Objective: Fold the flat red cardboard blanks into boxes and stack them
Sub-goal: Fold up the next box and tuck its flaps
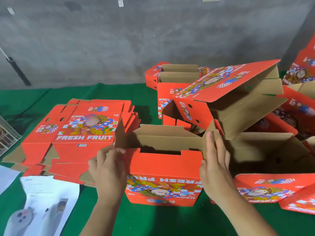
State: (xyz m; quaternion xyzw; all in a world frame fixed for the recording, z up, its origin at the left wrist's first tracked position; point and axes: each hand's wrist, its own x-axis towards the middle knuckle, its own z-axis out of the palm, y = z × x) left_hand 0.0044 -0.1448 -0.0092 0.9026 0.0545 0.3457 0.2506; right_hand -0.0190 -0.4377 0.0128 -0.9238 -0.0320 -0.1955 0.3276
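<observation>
Half-built red box [163, 169] stands on the green table [144, 218], right of the flat blank stack [81, 132]. Left hand [109, 169] pinches the box's left end flap; right hand [215, 166], fingers straight, presses its right flap.

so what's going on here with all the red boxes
A person is folding printed red cardboard into fruit boxes on a green-covered table. The half-formed box stands in front of them, top open. The left hand holds its left end flap, and the right hand lies with straight fingers against the right end flap. A pile of flat blanks waits on the left, and finished boxes are heaped behind and to the right. Some printed papers lie near the left.
</observation>
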